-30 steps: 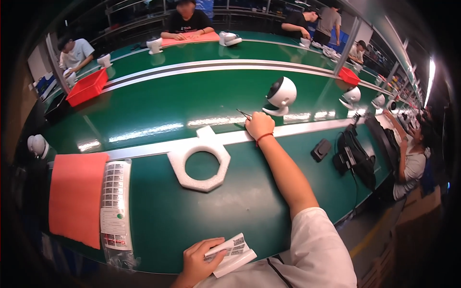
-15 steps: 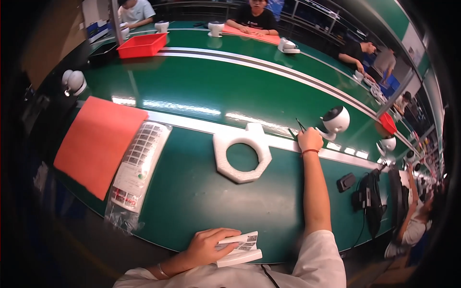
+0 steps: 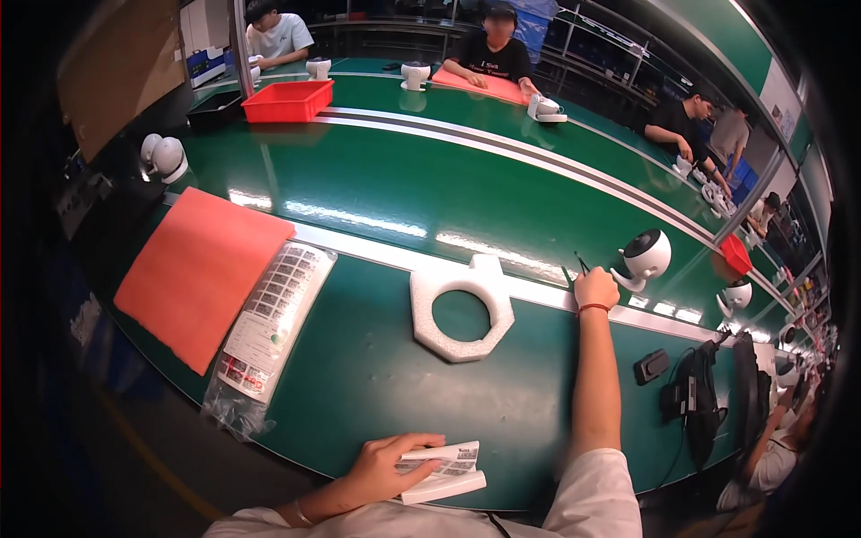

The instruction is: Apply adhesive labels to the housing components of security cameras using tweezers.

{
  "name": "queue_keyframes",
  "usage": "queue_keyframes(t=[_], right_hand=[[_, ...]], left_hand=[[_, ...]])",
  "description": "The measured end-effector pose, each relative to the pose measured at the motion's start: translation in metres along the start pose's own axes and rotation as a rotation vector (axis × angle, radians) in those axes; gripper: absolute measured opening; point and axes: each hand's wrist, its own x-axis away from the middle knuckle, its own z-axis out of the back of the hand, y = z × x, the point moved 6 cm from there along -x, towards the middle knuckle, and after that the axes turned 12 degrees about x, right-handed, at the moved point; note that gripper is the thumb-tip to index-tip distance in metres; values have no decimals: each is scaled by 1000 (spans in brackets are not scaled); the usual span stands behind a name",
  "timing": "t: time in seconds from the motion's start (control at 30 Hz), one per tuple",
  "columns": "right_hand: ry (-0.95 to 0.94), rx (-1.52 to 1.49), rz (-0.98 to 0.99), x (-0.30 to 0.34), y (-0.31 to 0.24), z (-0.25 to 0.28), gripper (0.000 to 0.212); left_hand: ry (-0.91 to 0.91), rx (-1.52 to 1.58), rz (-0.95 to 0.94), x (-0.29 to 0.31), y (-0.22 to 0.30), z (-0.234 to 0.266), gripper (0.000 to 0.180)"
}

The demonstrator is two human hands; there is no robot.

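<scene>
Near the table's front edge, my left hand is closed on a partly rolled label sheet, white with dark printed patches. My right arm stretches forward to the white strip at the table's far side. There my right hand is closed around black tweezers, only their thin tips showing past the fingers. Just right of that hand stands a white camera with a round head and black face. Between my hands, farther back, lies a white foam ring with an angular outline and a round hole.
An orange mat and a bagged stack of label sheets lie at left. A small black box and a black pouch with a cable are at right. Beyond the green belt sit a red bin, more white cameras and co-workers.
The view has shifted, so the table's things sit slightly lower and farther right. Both my hands keep their grips. Across the belt, a co-worker's hand has moved to a white camera.
</scene>
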Motion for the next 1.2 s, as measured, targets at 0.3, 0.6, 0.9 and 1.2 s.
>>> queue_keyframes(t=[0.3,0.6,0.9,1.2], right_hand=[[-51,-26,9,0,-1,-8,25],[-34,-55,84,0,-12,-13,23],[20,-132,135,5,-21,-14,19],[-18,-151,73,-4,-7,-22,20]], left_hand=[[20,-21,15,2,-1,0,30],[76,15,72,-1,-6,-1,33],[54,-98,50,-1,-1,-5,29],[-48,-146,-1,-5,-5,-13,16]])
